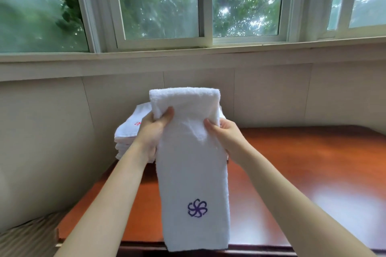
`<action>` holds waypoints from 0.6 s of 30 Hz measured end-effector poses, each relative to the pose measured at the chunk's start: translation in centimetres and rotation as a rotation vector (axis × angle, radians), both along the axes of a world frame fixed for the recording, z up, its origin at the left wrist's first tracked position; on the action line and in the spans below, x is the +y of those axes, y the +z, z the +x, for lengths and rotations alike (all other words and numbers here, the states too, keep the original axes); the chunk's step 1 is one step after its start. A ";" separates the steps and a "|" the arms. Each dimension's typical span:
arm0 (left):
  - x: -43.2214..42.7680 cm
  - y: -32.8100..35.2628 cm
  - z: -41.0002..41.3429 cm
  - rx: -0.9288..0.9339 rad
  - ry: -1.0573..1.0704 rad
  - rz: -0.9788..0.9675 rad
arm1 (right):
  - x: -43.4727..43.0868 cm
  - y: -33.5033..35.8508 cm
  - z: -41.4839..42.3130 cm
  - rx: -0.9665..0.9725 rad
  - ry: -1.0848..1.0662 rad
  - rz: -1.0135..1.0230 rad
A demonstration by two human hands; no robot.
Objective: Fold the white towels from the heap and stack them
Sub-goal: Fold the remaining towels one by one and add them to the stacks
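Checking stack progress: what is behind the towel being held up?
A stack of folded white towels on the table, top one with a red logo. The held towel and left hand hide the rest.

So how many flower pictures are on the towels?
2: a purple flower low on the held towel, a red flower atop the stack, partly behind the left hand. More may be hidden.

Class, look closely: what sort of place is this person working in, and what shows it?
Probably a hotel or guesthouse room: a stack of folded white towels, the logo-embroidered towel being held, a polished wooden table, and sliding windows facing trees.
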State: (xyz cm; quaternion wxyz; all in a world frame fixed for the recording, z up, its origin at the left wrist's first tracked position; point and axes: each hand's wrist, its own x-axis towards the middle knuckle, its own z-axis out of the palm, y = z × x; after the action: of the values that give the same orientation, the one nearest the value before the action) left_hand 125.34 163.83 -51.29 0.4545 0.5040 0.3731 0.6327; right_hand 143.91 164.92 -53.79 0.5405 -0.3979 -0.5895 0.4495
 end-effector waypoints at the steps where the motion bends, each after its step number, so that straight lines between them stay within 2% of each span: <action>1: 0.1 0.4 -0.5 0.019 0.018 0.022 | -0.1 0.6 -0.3 -0.013 -0.001 0.012; 4: 0.3 1.7 -2.2 0.111 0.078 0.120 | 0.1 2.3 -1.2 -0.100 -0.021 0.077; 6: 0.7 2.6 -3.6 0.307 0.181 0.142 | 0.5 3.1 -1.8 -0.243 -0.091 0.141; 8: 0.8 3.3 -5.1 0.585 0.254 0.077 | 1.0 3.3 -2.3 -0.399 -0.144 0.157; 10: 0.7 3.3 -6.2 0.724 0.185 -0.043 | 1.5 2.9 -2.6 -0.480 -0.140 0.115; 14: 0.7 2.4 -7.4 0.710 0.021 -0.182 | 2.6 2.3 -3.5 -0.461 -0.086 0.030; 16: 1.0 2.5 -8.1 0.690 0.032 -0.143 | 3.2 2.8 -3.8 -0.476 -0.051 0.009; 18: 1.8 3.2 -8.7 0.574 0.086 -0.070 | 3.8 4.0 -3.9 -0.483 -0.016 0.007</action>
State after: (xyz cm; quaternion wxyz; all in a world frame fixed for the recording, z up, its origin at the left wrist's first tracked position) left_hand 116.62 165.58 -48.10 0.3202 0.6300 0.5291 0.4697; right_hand 140.02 168.73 -49.84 0.3891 -0.4966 -0.6999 0.3348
